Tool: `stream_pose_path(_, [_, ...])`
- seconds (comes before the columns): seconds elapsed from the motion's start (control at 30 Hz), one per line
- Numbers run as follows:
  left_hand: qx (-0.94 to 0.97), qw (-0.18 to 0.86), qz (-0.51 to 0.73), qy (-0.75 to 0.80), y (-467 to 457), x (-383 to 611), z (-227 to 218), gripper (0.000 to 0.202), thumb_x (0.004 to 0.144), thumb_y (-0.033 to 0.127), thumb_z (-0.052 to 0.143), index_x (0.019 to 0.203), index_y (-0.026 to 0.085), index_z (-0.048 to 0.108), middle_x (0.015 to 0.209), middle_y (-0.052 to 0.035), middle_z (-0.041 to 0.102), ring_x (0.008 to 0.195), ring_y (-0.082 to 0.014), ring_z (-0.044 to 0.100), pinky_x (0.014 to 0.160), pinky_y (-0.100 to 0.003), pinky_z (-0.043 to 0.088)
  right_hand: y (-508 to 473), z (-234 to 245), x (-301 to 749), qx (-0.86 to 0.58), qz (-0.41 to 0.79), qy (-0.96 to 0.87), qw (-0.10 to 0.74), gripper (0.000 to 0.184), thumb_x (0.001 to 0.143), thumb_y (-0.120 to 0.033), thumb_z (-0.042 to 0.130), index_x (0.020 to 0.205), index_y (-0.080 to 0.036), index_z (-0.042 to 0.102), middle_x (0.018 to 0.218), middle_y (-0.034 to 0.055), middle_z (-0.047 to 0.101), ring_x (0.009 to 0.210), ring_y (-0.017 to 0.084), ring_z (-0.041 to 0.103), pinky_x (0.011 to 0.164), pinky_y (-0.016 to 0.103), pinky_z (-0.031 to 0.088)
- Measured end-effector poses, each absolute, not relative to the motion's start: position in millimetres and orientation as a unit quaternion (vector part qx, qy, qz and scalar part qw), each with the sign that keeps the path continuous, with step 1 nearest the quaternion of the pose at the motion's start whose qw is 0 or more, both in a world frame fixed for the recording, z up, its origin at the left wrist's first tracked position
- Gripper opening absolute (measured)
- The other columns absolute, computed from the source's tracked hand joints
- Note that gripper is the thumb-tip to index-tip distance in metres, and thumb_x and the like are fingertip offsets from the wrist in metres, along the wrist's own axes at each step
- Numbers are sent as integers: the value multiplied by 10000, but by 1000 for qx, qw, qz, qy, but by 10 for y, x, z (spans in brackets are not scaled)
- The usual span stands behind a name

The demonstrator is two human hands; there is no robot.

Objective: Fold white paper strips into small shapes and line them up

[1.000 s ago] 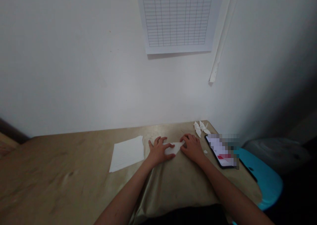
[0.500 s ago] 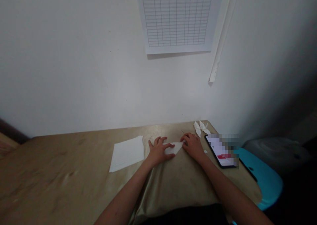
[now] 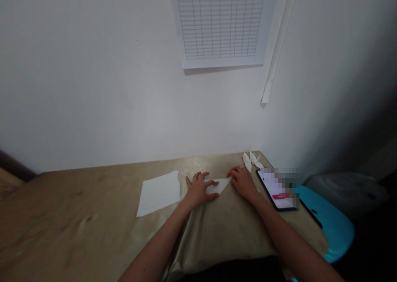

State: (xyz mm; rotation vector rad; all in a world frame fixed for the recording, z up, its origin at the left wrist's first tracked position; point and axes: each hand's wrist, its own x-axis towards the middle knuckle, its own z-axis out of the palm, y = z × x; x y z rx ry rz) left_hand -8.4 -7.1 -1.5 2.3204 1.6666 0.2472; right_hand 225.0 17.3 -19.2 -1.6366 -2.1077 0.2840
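A small white paper folded into a triangle [image 3: 219, 185] lies on the tan table [image 3: 93, 216]. My left hand [image 3: 198, 190] lies flat on its left part, fingers spread, thumb along the lower edge. My right hand [image 3: 243, 181] rests at the triangle's right tip, fingers bent down and pressing on the paper's point.
A stack of white sheets [image 3: 159, 192] lies left of my hands. Small folded paper figures [image 3: 250, 160] sit at the table's back right corner. A phone [image 3: 277, 189] with a lit screen lies to the right. A blue stool [image 3: 328, 226] stands beyond the table's right edge. A ruled chart [image 3: 221, 23] hangs on the wall.
My right hand has slid a little to the right, off the triangle's body toward its tip, so more of the paper shows. My left hand stays in place.
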Motion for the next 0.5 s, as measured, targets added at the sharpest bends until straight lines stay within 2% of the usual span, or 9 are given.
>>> stream_pose_path(0.3, [808, 152, 78, 563, -35, -159, 4, 459, 792, 630, 684, 1241, 567, 615, 1597, 22, 353, 1503, -416, 172, 1078, -817, -30, 126, -140, 2254, -594, 122, -762, 227, 232, 863, -237, 585, 1070, -281, 679, 1225, 39, 585, 1208, 242, 488, 1077, 430, 294])
stream_pose_path(0.5, [806, 145, 74, 569, -41, -147, 6, 468, 781, 637, 690, 1239, 583, 608, 1604, 18, 344, 1507, -414, 175, 1078, -817, -10, 94, -184, 2217, -598, 134, -759, 220, 325, 807, -316, 665, 1129, -271, 651, 1264, 58, 559, 1252, 257, 465, 1109, 432, 277])
